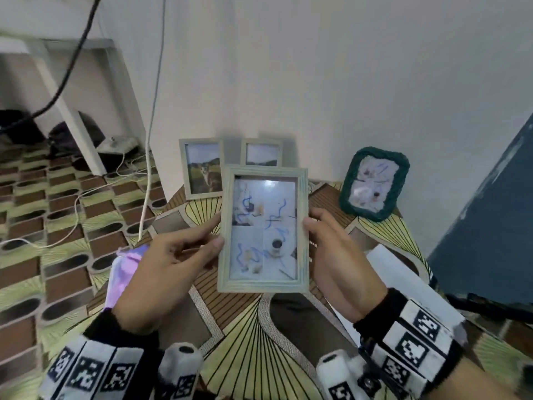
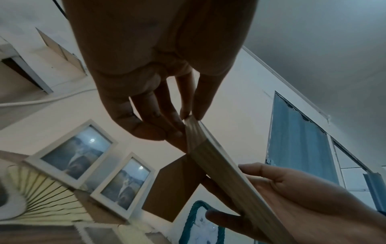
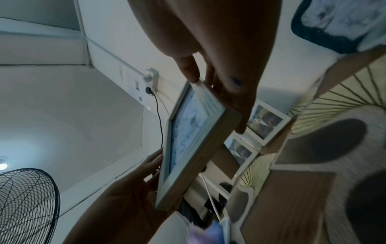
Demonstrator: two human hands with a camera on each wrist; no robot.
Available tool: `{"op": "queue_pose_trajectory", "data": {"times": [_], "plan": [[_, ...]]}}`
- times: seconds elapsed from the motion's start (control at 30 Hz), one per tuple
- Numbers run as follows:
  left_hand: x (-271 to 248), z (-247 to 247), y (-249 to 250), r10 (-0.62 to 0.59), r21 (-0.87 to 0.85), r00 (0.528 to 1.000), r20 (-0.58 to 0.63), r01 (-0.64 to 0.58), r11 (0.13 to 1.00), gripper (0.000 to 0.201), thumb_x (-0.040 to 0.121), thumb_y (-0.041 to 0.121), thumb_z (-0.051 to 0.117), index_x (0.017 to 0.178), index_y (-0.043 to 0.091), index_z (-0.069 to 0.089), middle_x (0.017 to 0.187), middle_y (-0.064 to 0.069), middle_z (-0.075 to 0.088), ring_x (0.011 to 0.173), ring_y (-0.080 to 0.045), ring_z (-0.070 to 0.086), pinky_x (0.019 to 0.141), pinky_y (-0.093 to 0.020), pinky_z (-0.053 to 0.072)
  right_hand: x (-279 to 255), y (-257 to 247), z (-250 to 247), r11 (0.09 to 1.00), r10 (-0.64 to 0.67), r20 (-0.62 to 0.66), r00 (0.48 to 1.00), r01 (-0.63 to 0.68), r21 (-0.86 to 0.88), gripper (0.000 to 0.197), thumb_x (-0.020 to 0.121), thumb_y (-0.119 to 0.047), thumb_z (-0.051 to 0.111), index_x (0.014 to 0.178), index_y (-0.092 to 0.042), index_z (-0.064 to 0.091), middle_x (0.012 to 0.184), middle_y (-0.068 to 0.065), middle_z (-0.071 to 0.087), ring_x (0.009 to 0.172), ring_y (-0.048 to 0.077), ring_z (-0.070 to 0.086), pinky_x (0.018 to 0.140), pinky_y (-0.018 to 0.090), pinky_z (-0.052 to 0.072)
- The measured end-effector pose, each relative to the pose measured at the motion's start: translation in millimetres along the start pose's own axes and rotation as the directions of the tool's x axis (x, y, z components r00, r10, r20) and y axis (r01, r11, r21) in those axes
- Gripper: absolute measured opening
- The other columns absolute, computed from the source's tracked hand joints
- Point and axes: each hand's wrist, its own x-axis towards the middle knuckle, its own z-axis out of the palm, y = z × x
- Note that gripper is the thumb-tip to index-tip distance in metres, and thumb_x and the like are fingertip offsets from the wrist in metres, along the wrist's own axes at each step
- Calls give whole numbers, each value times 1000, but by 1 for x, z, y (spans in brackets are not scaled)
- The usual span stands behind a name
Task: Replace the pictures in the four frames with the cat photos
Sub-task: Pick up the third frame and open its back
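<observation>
I hold a pale green wooden frame (image 1: 264, 229) upright above the table, its glass facing me. It holds a four-part picture with blue squiggles. My left hand (image 1: 215, 233) pinches its left edge, thumb in front and fingers behind. My right hand (image 1: 317, 226) grips the right edge the same way. The left wrist view shows the frame (image 2: 219, 165) edge-on with its brown stand flap (image 2: 177, 189) hanging open behind. Two similar frames (image 1: 202, 168) (image 1: 262, 153) lean on the wall behind. A green rope-edged frame (image 1: 375, 186) stands at the right.
The table (image 1: 245, 327) carries a patterned green and brown cloth. White sheets (image 1: 403, 284) lie at its right edge and a purple item (image 1: 124, 272) at its left. Cables (image 1: 144, 183) trail over the floor at the left. A fan (image 3: 25, 206) stands nearby.
</observation>
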Motion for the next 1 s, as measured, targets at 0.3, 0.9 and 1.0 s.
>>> {"op": "queue_pose_trajectory", "data": {"times": [0.3,0.9,1.0], "plan": [[-48,-4,-30,-132,57,990,55,129,990,34,90,10,60,122,21,66,107,9,74,93,-5,69,74,-17,56,-26,42,-10,968,248,-39,968,-250,-26,17,103,-17,44,114,-9,56,112,15,70,88,23,69,73,43,60],[-39,5,-73,-183,395,955,235,78,915,28,91,16,65,110,36,70,100,21,73,96,5,66,86,-10,49,-22,71,-34,869,486,-192,853,-496,-2,6,101,-6,42,102,-8,47,108,21,63,92,34,59,84,56,53],[-37,11,-70,-184,324,932,312,78,943,31,95,25,60,95,54,70,104,27,71,101,4,66,87,-12,50,-24,67,-34,908,399,-225,889,-417,-35,5,101,-12,45,97,-12,49,103,16,64,83,29,59,70,45,55]]}}
